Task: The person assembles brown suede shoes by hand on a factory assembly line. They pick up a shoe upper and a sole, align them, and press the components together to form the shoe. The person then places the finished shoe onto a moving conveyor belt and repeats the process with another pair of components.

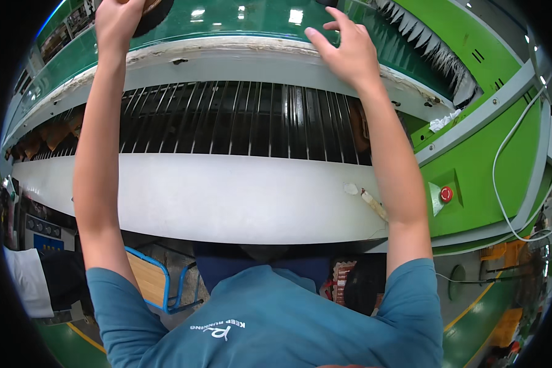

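Observation:
At the upper left my left hand (118, 24) is closed at the edge of a dark rounded piece (154, 17) with a brown inner part, perhaps a shoe part. The top of the picture cuts off both the piece and some of my fingers. My right hand (348, 52) reaches over the green conveyor belt (239, 17) with its fingers apart and nothing in them. Just beyond its fingertips, a small dark thing (327, 2) shows at the picture's upper edge, too cropped to name.
A white worktop (227, 196) lies before me, with a stained pale stick-like tool (374, 205) at its right. Behind it runs a rack of metal rods (239, 119). On the right stands a green machine housing (478, 184) with a red stop button (446, 195) and a bristle curtain (432, 46).

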`<act>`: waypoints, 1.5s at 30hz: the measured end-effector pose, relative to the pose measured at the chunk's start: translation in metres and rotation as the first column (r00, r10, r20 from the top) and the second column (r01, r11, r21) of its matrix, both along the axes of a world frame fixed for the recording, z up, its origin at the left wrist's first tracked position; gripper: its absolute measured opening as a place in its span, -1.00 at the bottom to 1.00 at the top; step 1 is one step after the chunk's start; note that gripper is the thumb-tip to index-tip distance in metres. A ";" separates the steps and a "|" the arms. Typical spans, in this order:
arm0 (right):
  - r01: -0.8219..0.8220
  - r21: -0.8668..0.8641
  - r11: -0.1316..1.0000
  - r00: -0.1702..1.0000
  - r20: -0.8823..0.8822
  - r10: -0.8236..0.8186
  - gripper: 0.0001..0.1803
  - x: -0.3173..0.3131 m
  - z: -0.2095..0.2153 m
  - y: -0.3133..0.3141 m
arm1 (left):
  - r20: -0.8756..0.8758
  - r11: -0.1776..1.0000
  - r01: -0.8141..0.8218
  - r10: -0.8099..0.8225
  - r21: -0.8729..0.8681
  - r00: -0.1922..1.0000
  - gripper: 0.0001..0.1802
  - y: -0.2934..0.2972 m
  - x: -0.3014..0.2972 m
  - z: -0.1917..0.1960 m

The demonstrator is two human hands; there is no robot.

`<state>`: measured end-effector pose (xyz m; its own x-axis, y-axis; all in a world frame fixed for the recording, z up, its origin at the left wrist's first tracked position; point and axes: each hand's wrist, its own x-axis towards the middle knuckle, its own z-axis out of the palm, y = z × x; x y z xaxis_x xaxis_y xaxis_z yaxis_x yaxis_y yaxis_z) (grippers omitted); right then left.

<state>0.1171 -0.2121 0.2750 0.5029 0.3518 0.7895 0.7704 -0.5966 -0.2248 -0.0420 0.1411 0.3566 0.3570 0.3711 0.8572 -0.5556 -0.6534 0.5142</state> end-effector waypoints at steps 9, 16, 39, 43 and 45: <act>0.103 -0.072 0.992 0.992 -0.069 -0.108 -0.35 -0.003 0.001 0.003 | -0.227 0.910 -0.331 0.387 0.248 0.894 -0.37 0.081 0.048 -0.042; 0.100 -0.111 0.989 0.993 -0.057 -0.107 -0.38 -0.007 0.004 0.002 | 0.392 0.816 -0.526 0.415 0.240 0.821 -0.58 0.000 0.011 -0.103; 0.552 -0.627 0.549 0.601 -0.157 -0.784 -0.26 0.183 0.121 -0.320 | -0.548 0.969 0.194 -0.081 0.150 0.833 -0.93 -0.140 0.009 -0.365; 0.515 -0.669 0.536 0.634 -0.122 -0.763 -0.30 0.181 0.114 -0.302 | -0.562 0.974 0.178 -0.071 0.138 0.824 -0.94 -0.138 0.009 -0.365; 0.498 -0.655 0.568 0.643 -0.160 -0.749 -0.29 0.178 0.117 -0.291 | -0.570 0.971 0.173 -0.048 0.166 0.820 -0.95 -0.136 0.009 -0.365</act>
<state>0.2946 -0.5030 0.3917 0.9577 0.0931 0.2724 0.0678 -0.9926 0.1011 -0.0330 0.0047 -0.0082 0.8246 0.1419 0.5477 -0.2878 -0.7282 0.6220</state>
